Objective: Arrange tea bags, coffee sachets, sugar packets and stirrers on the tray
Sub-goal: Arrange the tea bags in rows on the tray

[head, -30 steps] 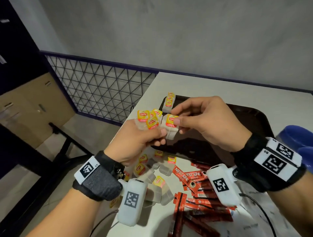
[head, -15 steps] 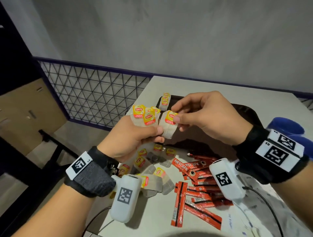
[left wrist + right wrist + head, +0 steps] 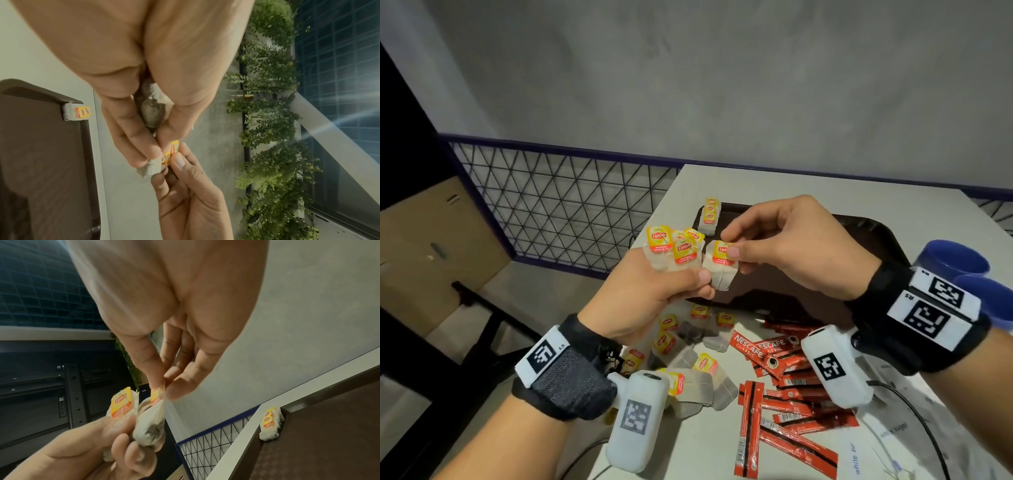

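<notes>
I see yellow-and-red tags on the pale tea bags (image 3: 678,253), red coffee sachets (image 3: 784,383) with black stripes below the dark brown tray (image 3: 866,240), and blue cups (image 3: 955,260) beside it.

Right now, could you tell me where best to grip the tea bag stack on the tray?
Pinch the tea bag stack across its flat faces, coming from above on the tray's open inner side; it leans in the far-left corner, so the rim blocks the other sides.

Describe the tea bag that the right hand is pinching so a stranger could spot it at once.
Start at the dark brown tray on the white table, then look above its near left edge, where both hands meet. The right hand pinches one tea bag by its yellow tag; it stands apart from the bunch fanned in the left hand.
</notes>
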`<state>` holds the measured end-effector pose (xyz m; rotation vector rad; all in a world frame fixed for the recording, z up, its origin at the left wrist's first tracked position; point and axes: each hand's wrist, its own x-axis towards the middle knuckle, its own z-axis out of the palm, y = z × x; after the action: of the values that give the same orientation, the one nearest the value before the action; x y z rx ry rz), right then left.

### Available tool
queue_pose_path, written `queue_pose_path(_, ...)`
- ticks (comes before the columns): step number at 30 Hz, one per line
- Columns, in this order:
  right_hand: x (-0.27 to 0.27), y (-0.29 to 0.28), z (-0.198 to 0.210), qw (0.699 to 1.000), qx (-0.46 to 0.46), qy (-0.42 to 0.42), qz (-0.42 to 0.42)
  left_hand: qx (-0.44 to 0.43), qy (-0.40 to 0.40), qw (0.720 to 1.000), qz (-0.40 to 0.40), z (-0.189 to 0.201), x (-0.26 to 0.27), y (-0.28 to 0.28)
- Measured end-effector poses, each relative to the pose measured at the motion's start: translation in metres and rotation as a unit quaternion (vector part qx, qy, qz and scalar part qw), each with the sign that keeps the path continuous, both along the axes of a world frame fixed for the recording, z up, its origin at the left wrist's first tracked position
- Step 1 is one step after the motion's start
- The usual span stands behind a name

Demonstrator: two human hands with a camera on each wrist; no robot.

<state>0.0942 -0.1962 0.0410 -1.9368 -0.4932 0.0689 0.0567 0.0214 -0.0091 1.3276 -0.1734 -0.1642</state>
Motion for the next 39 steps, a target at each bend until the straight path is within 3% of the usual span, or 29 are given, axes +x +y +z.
queue_pose_path(6,0.021,0.003,-0.003,1.0,0.006,0.022,0.0,-0.001,0.004,1.0,0.01,-0.002,0.014,0.005)
queue_pose_path(14,0.053,0.008,-0.006,0.996,0.027,0.086,-0.004,0.001,0.025,0.995,0.101,-0.011,0.038,0.016)
queue_pose_path(22,0.09,0.015,-0.015,0.99,0.01,0.137,-0.001,-0.06,0.03,0.993,0.094,-0.009,0.052,0.014)
queue_pose_path(26,0.112,0.022,-0.023,0.993,-0.001,0.116,-0.023,-0.073,0.044,0.991,0.103,-0.011,0.062,0.018)
queue_pose_path(32,0.139,0.03,-0.036,0.993,-0.047,0.097,-0.047,-0.03,0.038,0.993,0.107,-0.021,0.07,0.028)
queue_pose_path(37,0.146,0.025,-0.038,0.992,-0.07,0.086,-0.056,0.089,0.021,0.991,0.094,-0.033,0.072,0.037)
queue_pose_path(39,0.148,0.021,-0.037,0.993,-0.067,0.088,-0.046,0.089,0.03,0.991,0.093,-0.036,0.073,0.036)
